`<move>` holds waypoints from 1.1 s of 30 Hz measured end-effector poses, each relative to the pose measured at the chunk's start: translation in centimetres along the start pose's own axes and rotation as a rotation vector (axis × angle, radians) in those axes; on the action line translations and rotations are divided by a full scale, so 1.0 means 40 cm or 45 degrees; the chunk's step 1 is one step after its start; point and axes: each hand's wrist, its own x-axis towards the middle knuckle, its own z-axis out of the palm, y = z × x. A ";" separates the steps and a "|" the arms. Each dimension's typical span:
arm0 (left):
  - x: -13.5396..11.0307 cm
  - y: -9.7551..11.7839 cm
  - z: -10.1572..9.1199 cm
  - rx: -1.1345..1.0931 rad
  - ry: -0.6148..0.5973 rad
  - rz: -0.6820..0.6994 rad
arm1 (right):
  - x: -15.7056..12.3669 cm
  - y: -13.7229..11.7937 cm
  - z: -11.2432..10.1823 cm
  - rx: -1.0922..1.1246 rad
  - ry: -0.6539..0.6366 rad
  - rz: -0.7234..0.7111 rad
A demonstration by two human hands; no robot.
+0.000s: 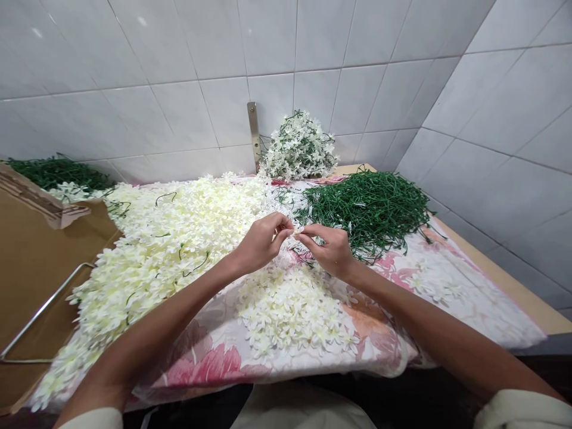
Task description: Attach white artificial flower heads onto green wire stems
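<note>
My left hand (263,241) and my right hand (329,249) meet over the middle of the table, both closed in a pinch. Between their fingertips is a small white artificial flower (295,231); the fingers partly cover it, and any stem on it is hidden. Below the hands lies a small heap of loose white flowers (297,313). To the left spreads a much larger pile of white-yellow flowers (179,232), with a few green stems among them. Just beyond my right hand is a mound of green plastic stems (369,205), some with white tips.
A floral cloth (214,363) covers the table. At the back, a bunch of flowers on stems (299,146) leans near a metal bracket (254,134) on the tiled wall. More green stems (58,173) lie at far left, behind a cardboard box (49,256) and bent metal rod (44,307).
</note>
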 end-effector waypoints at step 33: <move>-0.009 0.009 0.014 -0.020 0.150 0.097 | -0.022 0.000 0.014 -0.122 0.004 -0.132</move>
